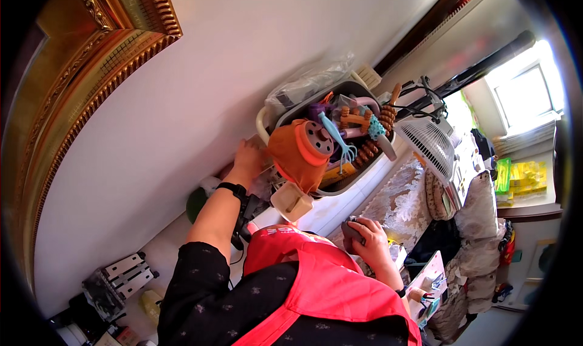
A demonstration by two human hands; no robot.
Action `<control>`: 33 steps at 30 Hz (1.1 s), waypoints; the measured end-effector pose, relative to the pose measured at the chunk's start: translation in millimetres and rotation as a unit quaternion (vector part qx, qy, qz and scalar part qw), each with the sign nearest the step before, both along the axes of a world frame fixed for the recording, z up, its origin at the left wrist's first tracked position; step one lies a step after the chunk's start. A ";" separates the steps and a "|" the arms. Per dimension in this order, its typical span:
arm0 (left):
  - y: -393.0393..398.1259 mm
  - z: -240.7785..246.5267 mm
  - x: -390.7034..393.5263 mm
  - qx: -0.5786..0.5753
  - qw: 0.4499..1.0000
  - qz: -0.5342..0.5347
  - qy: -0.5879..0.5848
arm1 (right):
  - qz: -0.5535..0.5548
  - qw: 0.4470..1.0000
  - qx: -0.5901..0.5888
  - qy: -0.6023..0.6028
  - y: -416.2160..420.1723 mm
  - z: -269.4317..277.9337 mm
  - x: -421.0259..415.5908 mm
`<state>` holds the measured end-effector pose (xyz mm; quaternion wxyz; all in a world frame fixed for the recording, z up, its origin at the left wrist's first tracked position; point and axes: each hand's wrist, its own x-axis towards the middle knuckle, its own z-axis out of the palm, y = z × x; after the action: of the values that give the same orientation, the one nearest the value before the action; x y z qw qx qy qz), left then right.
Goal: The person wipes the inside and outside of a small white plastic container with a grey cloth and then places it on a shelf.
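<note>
My left hand [249,160], with a dark band on the wrist, reaches to the wall side of a grey-rimmed bin [387,157]. Its fingertips are partly hidden, so any grip cannot be made out. Lower right, my right hand [372,240] holds a small dark grey object [352,235] of unclear kind. In the bin lie wooden roller massagers [367,152], a light blue claw-shaped scalp massager [334,129] and a blue knobbly roller [376,127]. An orange fabric-covered pot [291,150] with a perforated cap rests over the bin's near side. Beneath it sits a beige plastic container [291,202].
A clear plastic bag [309,84] lies between bin and wall. To the right stand a white slatted heater-like device [428,143] and a lace-covered sofa [403,193]. A gilded frame [132,59] hangs upper left. A folded metal cart [130,277] stands lower left.
</note>
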<state>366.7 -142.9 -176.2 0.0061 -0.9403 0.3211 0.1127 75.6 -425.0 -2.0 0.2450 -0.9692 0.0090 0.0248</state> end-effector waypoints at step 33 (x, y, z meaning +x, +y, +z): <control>25.1 -44.4 24.7 0.005 0.994 -0.093 -0.058 | -0.014 1.000 -0.009 0.003 -3.7 1.3 -8.4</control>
<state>391.4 -117.8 -220.6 0.0399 -0.9112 0.4058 0.0590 67.1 -428.7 -0.8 0.2361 -0.9711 0.0236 0.0244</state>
